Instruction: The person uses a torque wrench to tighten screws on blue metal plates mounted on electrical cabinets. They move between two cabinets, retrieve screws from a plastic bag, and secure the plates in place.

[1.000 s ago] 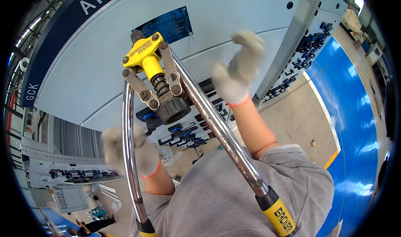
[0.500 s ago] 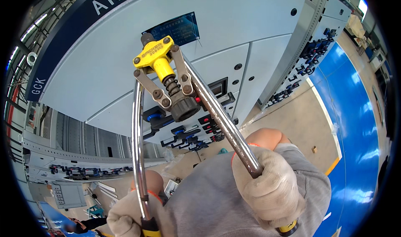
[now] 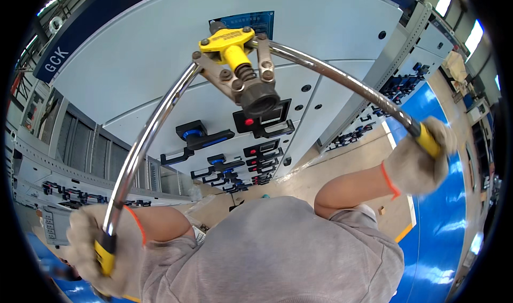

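A long-armed hand riveter (image 3: 233, 52) with a yellow head, bare metal levers and a black knurled end cap (image 3: 259, 99) is held up before the cabinet front. Its two arms are spread wide. My left hand (image 3: 85, 239), in a pale knit glove, is closed around the black-and-yellow grip at the lower left. In the same kind of glove, my right hand (image 3: 414, 167) is wrapped around the other grip, out at the right. The head's nose points at a dark blue label plate (image 3: 262, 22) on the panel and overlaps its left end; whether it touches is unclear.
The pale grey cabinet (image 3: 155, 52) carries several black-and-blue switch handles (image 3: 200, 137) and red buttons below the tool. Another cabinet row (image 3: 411, 68) stands at the right beside a shiny blue floor strip (image 3: 438, 212). Open metal frames (image 3: 80, 137) are at the left.
Both hands have moved outward, swinging the riveter's arms from nearly together to wide apart. The right hand has also risen. In the picture, the tool's head sits further right and slightly higher.
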Tool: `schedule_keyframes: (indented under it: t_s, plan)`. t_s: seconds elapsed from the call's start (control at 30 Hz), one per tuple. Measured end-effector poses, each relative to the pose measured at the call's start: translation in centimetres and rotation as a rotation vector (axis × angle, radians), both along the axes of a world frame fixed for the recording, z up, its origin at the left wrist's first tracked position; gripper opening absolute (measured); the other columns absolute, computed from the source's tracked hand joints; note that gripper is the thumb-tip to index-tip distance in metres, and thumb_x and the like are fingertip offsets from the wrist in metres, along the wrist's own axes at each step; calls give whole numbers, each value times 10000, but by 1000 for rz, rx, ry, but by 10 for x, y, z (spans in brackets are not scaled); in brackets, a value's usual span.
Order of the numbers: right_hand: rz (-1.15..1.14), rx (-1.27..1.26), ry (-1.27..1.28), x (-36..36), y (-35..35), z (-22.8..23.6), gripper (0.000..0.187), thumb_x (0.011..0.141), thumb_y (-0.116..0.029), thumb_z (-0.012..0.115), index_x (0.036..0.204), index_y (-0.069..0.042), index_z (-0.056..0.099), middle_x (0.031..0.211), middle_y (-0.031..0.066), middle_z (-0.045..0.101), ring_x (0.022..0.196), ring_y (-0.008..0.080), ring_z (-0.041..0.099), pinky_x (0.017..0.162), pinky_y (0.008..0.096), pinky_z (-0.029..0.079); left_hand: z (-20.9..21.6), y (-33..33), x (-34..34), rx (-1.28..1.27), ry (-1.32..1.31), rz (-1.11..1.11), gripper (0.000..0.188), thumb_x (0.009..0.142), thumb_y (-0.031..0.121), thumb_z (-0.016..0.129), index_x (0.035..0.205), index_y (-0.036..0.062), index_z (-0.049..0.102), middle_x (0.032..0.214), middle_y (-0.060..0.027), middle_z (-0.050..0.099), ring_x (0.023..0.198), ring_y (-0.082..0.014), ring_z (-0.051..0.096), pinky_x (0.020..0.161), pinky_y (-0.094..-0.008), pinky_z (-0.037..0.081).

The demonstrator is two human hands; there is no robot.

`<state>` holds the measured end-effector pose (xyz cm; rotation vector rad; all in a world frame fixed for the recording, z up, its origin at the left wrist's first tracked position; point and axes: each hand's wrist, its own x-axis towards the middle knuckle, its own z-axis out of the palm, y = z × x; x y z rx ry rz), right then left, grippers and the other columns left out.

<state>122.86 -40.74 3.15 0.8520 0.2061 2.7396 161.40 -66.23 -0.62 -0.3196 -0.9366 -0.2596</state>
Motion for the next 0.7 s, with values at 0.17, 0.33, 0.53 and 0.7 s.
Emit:
schedule_keyframes:
  t_s: [0.17, 0.33, 0.53, 0.7]
  plan:
    - [204, 21, 35, -57, 17, -16, 291, 963, -393, 654, 823, -138, 650, 714, -30, 614, 568, 128, 581, 564, 295, 547, 28, -12, -31, 145, 103, -275, 136, 819, 238, 692, 892, 185, 590, 670, 76, 501, 647, -73, 552, 621, -263, 421]
    - [48, 71, 285, -83, 24, -7, 369, 981, -564, 621, 842, -231, 700, 585, -100, 503, 472, 70, 447, 481, 251, 491, 36, -31, -35, 250, 183, -442, 173, 777, 147, 681, 921, 156, 585, 747, 48, 536, 687, -106, 567, 653, -269, 408]
    - [397, -91, 354, -125, -14, 1, 391, 997, -524, 593, 733, -237, 623, 559, -112, 439, 444, 73, 373, 441, 255, 410, 28, -82, -39, 525, 76, -769, 156, 905, 140, 581, 789, 116, 480, 656, 16, 383, 589, -139, 305, 573, -317, 244]
    - [402, -44, 204, -144, -16, -3, 408, 995, -501, 583, 689, -234, 618, 538, -107, 449, 426, 69, 387, 431, 250, 416, 21, -83, -34, 383, 63, -733, 560, 834, 613, 636, 611, 157, 398, 610, 24, 393, 577, -137, 264, 572, -323, 214]
